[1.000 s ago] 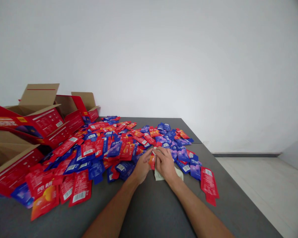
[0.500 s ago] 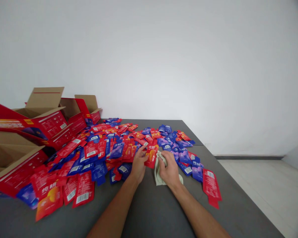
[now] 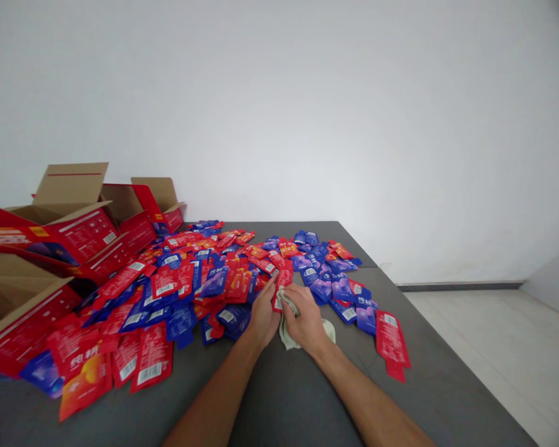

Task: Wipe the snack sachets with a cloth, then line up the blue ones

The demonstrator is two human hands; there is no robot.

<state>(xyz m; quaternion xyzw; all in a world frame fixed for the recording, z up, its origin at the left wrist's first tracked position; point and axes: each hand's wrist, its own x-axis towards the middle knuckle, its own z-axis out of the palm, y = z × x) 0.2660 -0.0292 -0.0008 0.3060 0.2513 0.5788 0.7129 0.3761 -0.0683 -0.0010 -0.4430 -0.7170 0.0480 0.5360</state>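
Near the middle of the dark table, my left hand is closed on a red pouch, whose upper part shows above the fingers. My right hand grips a pale green cloth and presses it against the lower part of that pouch. Part of the cloth hangs below the fingers, and another part shows right of the wrist. Behind and left of my hands lies a large heap of red and blue pouches. A smaller pile, mostly blue, lies to the right.
Open red cardboard boxes with brown insides stand along the left. A lone red pouch lies near the right edge of the table. A pale wall rises behind the table.
My right hand has moved slightly left with the cloth, which now covers the lower part of the red pouch. The pouch's front print is no longer visible. The view has shifted slightly.
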